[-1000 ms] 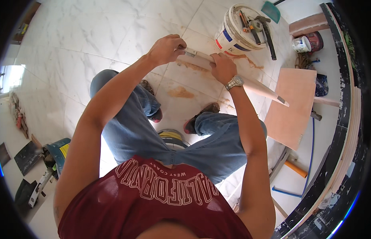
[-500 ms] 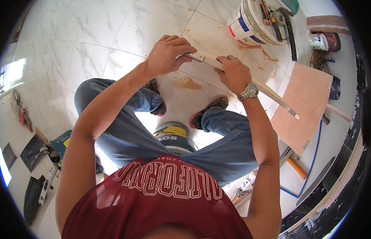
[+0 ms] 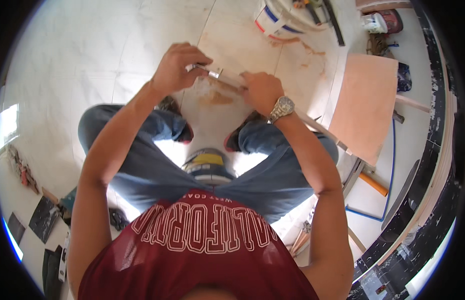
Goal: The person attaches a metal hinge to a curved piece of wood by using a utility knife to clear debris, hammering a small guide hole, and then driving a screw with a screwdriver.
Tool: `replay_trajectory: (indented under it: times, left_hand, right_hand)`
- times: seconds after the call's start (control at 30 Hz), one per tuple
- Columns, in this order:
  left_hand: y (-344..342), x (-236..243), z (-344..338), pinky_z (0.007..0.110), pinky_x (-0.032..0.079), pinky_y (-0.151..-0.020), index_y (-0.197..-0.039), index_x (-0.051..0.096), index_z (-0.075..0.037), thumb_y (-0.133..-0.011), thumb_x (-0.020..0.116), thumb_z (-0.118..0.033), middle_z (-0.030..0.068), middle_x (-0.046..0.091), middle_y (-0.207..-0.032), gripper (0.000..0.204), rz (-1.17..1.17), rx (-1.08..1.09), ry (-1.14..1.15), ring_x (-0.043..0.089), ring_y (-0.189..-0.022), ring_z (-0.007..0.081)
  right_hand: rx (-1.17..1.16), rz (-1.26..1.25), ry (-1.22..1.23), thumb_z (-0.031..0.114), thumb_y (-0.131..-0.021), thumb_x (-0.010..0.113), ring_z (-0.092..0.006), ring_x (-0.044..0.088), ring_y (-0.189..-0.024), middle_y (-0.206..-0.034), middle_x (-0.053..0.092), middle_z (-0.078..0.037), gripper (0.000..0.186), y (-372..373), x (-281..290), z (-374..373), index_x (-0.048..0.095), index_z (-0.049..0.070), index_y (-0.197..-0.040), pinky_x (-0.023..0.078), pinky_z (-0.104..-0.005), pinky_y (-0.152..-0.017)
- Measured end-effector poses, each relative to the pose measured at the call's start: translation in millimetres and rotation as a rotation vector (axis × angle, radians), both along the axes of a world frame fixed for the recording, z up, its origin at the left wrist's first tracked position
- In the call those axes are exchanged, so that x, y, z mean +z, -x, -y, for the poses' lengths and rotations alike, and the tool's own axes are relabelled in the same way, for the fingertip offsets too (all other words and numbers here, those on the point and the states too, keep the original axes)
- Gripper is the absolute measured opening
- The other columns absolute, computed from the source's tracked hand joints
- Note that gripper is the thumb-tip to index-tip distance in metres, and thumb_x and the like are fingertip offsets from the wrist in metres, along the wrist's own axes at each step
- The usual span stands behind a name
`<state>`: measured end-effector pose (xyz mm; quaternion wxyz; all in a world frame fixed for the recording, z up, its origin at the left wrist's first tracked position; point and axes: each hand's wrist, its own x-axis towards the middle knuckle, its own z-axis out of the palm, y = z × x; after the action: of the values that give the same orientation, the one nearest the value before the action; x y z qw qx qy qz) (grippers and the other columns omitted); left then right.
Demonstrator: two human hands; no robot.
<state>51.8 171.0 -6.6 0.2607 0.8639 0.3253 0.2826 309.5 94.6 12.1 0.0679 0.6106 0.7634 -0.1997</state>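
A long pale wooden strip slants from upper left to lower right above my knees, a small metal fitting near its left end. My left hand is closed on that end with thumb and fingertips. Further along, my right hand, with a watch at the wrist, is closed round the strip. The far end passes behind my right forearm and reaches over the edge of a pale plywood board. The fingers are slightly blurred.
A white bucket with tools on its lid stands beyond my hands. A bucket is under me. A blue bent rod and orange tube lie right, small containers upper right, dark sheets and cloth left.
The view has shifted, so bucket and board sit further left and higher than half a second ago. Both hands still hold the strip, slightly further left in the picture.
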Motion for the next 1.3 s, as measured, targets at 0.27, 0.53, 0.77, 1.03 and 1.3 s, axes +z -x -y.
replay_trajectory:
  times: [0.27,0.53,0.77,1.03,1.3]
  left_hand:
    - [24,3,71,0.036,0.049,-0.073,-0.098,0.078,-0.007,-0.066,0.087,-0.003,0.0054,0.06,-0.083,0.034,-0.039,0.083,0.039,0.059,-0.081,0.0241]
    - [13,28,151,0.045,0.048,-0.104,-0.154,0.035,-0.007,-0.081,0.075,-0.006,0.0177,0.049,-0.139,0.084,0.463,0.797,0.837,0.051,-0.128,0.0327]
    - [-28,11,174,0.036,0.055,-0.084,-0.143,0.041,-0.006,-0.093,0.067,-0.011,0.0102,0.061,-0.112,0.057,1.004,0.938,1.406,0.064,-0.097,0.0206]
    - [-47,9,166,0.034,0.057,-0.068,-0.114,0.059,-0.002,-0.094,0.066,-0.008,0.009,0.06,-0.101,0.022,0.94,1.114,1.237,0.066,-0.085,0.0189]
    - [-54,-5,163,0.035,0.06,-0.085,-0.135,0.051,0.001,-0.099,0.059,-0.013,0.0117,0.064,-0.121,0.039,0.951,0.886,1.327,0.068,-0.107,0.0206]
  right_hand:
    - [0.061,-0.156,-0.041,0.019,-0.089,0.069,-0.0367,0.07,-0.096,-0.107,0.071,-0.016,0.035,15,-15,55,0.067,0.008,-0.122,0.057,-0.0473,-0.084]
    - [0.106,-0.292,-0.029,0.01,-0.085,0.069,-0.0352,0.065,-0.109,-0.12,0.065,-0.018,0.049,17,-13,88,0.058,0.003,-0.132,0.057,-0.0446,-0.088]
    - [0.174,-0.268,-0.02,0.01,-0.081,0.073,-0.0343,0.064,-0.109,-0.123,0.064,-0.016,0.059,21,-21,99,0.056,0.001,-0.136,0.057,-0.0424,-0.09]
    - [-0.127,-0.494,-0.451,0.038,-0.09,0.074,-0.0408,0.067,-0.106,-0.113,0.072,-0.021,0.044,-105,-8,-52,0.071,0.003,-0.116,0.053,-0.0469,-0.092]
    - [-0.729,0.282,-0.336,0.055,-0.088,0.065,-0.0478,0.064,-0.118,-0.12,0.067,-0.034,0.07,-361,-37,-224,0.065,-0.008,-0.12,0.051,-0.0499,-0.101]
